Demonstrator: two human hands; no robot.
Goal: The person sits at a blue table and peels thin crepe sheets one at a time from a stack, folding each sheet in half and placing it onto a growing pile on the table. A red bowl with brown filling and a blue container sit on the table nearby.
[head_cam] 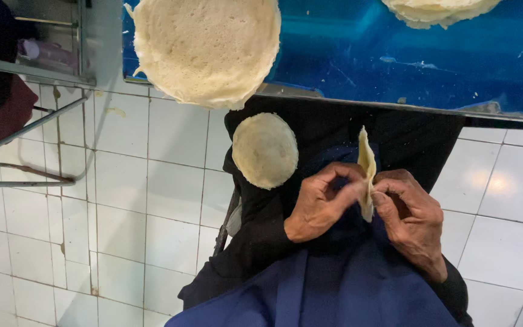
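My left hand (319, 203) and my right hand (413, 221) both pinch a small pale dough wrapper (367, 172), folded edge-on and held upright over my lap. The fingertips of both hands meet along its lower edge. A second round flat wrapper (265, 150) rests on my black-clothed left knee, just left of my left hand. My lap is covered by a dark blue apron (340, 284).
A blue table top (394, 54) runs along the top, with a large stack of round wrappers (207, 48) overhanging its edge and another stack (440, 11) at the far right. White floor tiles (122, 212) lie below. A metal rack frame (25, 130) stands at left.
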